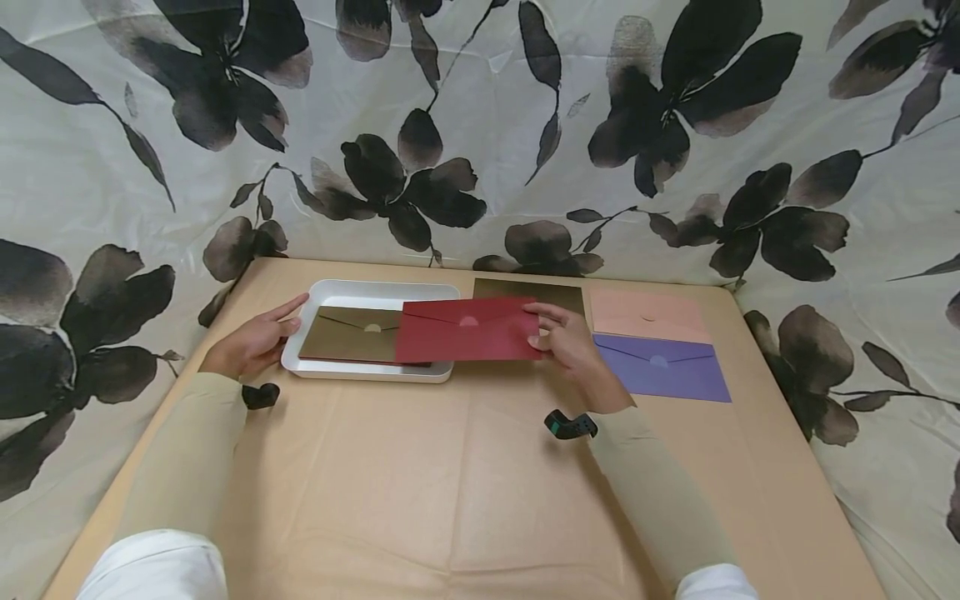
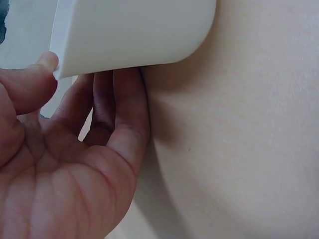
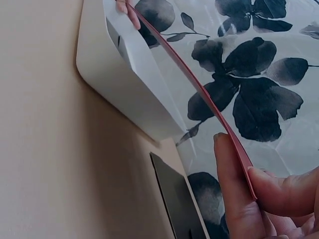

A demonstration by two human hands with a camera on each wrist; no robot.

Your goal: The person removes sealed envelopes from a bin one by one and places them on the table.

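A pale, faintly glossy sheet (image 1: 498, 187) with a few wrinkles spreads behind the worktop (image 1: 390, 467) and shows along both its sides. Its print is of large charcoal flowers (image 1: 663, 108) and slender leaves (image 1: 540, 46), some petals fading to brownish grey. The worktop is light tan, its surface marked by shallow creases, and soft-edged shadows (image 3: 99, 149) lie across it.

Closed red envelope (image 1: 468, 335) aloft, partly above white tray (image 1: 382, 294)
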